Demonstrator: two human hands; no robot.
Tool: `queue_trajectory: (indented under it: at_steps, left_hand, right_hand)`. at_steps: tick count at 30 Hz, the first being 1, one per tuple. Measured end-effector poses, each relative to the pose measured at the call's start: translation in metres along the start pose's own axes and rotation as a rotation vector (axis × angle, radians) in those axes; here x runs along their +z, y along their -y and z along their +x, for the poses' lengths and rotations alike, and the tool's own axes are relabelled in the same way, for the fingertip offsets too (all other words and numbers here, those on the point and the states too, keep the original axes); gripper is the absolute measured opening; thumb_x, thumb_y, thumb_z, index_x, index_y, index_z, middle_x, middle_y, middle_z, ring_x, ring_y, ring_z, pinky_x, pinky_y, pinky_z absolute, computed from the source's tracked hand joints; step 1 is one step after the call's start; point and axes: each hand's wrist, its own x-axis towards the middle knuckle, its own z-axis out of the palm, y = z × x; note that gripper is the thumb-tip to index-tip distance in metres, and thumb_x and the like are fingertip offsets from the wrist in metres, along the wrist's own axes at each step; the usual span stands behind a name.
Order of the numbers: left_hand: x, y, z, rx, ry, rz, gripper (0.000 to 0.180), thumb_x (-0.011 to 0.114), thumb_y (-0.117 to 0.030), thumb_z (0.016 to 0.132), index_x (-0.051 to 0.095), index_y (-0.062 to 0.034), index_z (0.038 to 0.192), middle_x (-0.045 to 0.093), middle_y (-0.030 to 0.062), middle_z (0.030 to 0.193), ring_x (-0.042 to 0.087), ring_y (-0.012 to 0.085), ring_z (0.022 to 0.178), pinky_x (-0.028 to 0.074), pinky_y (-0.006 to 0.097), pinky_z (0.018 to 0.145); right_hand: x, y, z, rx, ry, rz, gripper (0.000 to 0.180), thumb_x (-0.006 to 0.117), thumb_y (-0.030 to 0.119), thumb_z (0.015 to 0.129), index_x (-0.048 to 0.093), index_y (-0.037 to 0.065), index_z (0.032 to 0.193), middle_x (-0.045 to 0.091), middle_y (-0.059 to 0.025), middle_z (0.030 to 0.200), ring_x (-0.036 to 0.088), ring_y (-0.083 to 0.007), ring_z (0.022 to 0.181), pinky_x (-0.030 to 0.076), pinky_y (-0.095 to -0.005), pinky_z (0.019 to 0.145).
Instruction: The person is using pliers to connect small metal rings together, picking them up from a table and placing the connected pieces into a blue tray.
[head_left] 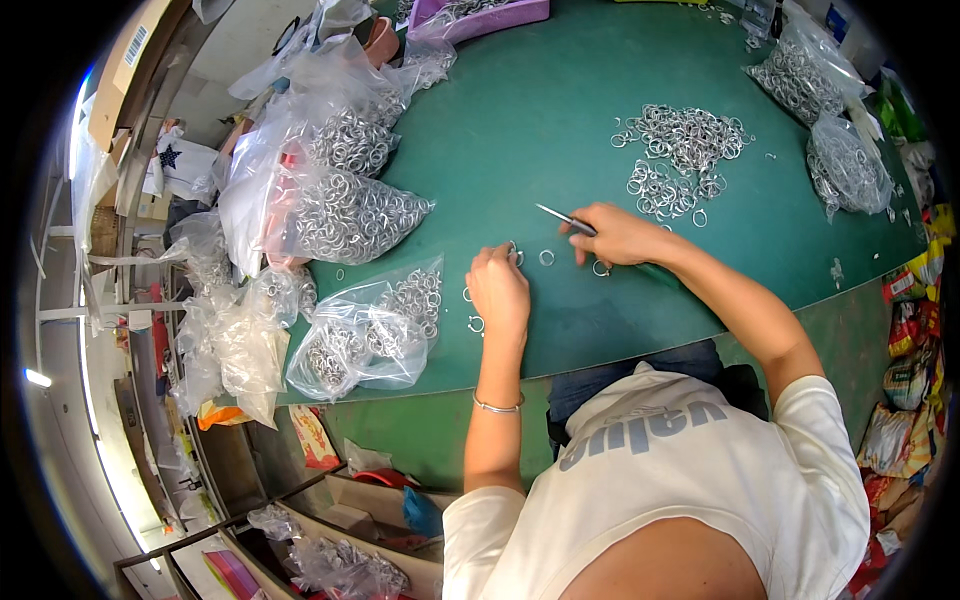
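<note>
My left hand (499, 290) rests on the green table with its fingers drawn together, and a small metal ring (516, 253) shows at its fingertips. My right hand (618, 236) is closed around a slim tool (580, 227) with a dark handle and a thin, bright metal tip pointing left. A single ring (546, 258) lies between the hands. Another ring (601, 268) is just under my right fingers. Beside my left wrist are a few more rings (476, 324), partly hidden. A loose pile of silvery rings (690, 138) spreads beyond my right hand.
Clear bags full of rings (350, 215) crowd the table's left side, with an open bag (385, 345) nearer me. More filled bags (848, 165) stand at the far right. A purple tray (490, 18) sits at the back. Below the table's left edge are drawers (365, 510).
</note>
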Motion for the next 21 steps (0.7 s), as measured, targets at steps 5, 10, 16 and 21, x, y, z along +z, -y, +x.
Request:
queue_trajectory:
  at_steps: [5,10,16,21]
  left_hand:
    - [-0.003,0.007,-0.002,-0.087,0.012,0.038,0.019,0.057,-0.005,0.075,0.063,-0.0022,0.093,0.055,0.0136,0.090,0.052,0.0295,0.085,0.041,0.039,0.072]
    - [0.016,-0.025,-0.006,0.194,0.018,-0.192,0.024,0.062,-0.007,0.072,0.060,-0.0025,0.096,0.052,0.0149,0.096,0.050,0.0308,0.089,0.040,0.038,0.075]
    - [0.029,-0.052,-0.027,0.280,0.224,-0.280,0.027,0.068,-0.009,0.069,0.059,-0.0024,0.094,0.053,0.0119,0.093,0.051,0.0285,0.087,0.040,0.037,0.074]
    - [0.004,-0.059,-0.013,0.093,0.243,-0.668,0.034,0.066,-0.002,0.071,0.057,-0.0022,0.104,0.057,0.0105,0.094,0.057,0.0220,0.083,0.045,0.031,0.069]
  right_hand:
    - [-0.035,-0.018,-0.015,0.049,-0.199,-0.425,0.024,0.059,0.013,0.078,0.056,0.000,0.098,0.061,-0.0149,0.079,0.058,-0.0295,0.071,0.046,-0.0399,0.067]
    - [-0.023,-0.037,-0.023,0.006,-0.271,-0.641,0.035,0.069,0.013,0.068,0.056,0.005,0.100,0.052,-0.0105,0.095,0.055,-0.0303,0.088,0.044,-0.0395,0.074]
    - [-0.020,-0.039,-0.022,-0.023,-0.357,-0.543,0.017,0.065,0.013,0.073,0.058,0.002,0.084,0.059,-0.0147,0.078,0.059,-0.0317,0.075,0.045,-0.0410,0.064]
    - [-0.032,-0.028,-0.033,0.018,-0.134,0.051,0.012,0.060,0.011,0.079,0.056,0.000,0.077,0.059,-0.0076,0.066,0.051,-0.0133,0.055,0.038,-0.0277,0.050]
